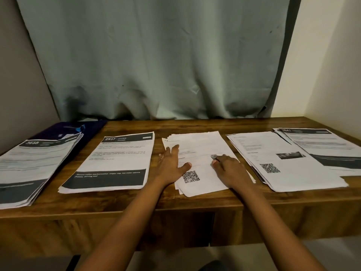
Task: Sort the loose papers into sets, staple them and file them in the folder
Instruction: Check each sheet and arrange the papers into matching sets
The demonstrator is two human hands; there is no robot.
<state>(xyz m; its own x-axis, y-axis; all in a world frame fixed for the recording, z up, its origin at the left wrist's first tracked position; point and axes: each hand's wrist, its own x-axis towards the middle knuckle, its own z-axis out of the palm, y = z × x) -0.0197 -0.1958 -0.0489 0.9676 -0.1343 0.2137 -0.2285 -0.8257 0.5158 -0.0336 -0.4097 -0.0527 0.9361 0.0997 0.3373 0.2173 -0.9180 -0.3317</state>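
head view: a grainy wooden desk (117,200) holds five flat stacks of printed sheets, and the outer two are cut off. the left hand (172,165) lies flat with straight fingers on the middle stack (197,141). the right hand (227,169) rests there too, its fingertips hidden, so its grip is unclear. a dark blue folder (93,127) is mostly hidden under the left stack (29,169). the print is blurred.

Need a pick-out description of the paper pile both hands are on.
On the wooden table, five paper piles lie in a row. Take the middle pile. It alone has the left hand and right hand on it.
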